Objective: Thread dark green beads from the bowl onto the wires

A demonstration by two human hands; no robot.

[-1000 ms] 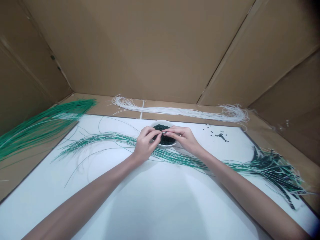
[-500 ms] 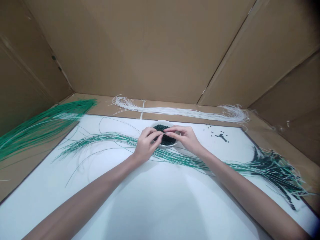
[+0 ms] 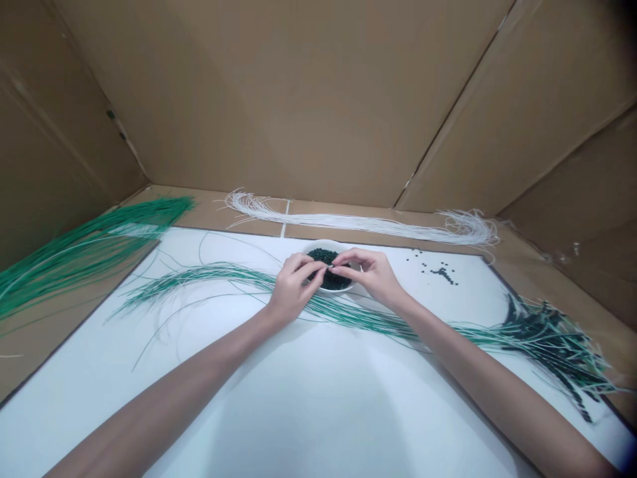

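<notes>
Over a white bowl (image 3: 352,285) filled with dark beads (image 3: 323,255), my two hands meet fingertip to fingertip. My left hand (image 3: 294,284) is closed in a pinch; whatever lies in it is too small to make out. My right hand (image 3: 372,273) pinches a short pale bit of thin cord (image 3: 330,267), which shows between the fingertips. Below both hands runs a long bundle of green and white cords (image 3: 363,318). At its right end, dark beaded strands (image 3: 552,338) fan out.
Loose dark beads (image 3: 442,272) lie scattered right of the bowl on the white board (image 3: 308,398). Behind it stretches a bundle of white cords (image 3: 358,221). Green cords (image 3: 99,245) lie at the left. Cardboard walls (image 3: 279,99) enclose the back and sides.
The hands stay pinched together over the bowl, with only slight finger movement. The whole view has shifted a few pixels.
</notes>
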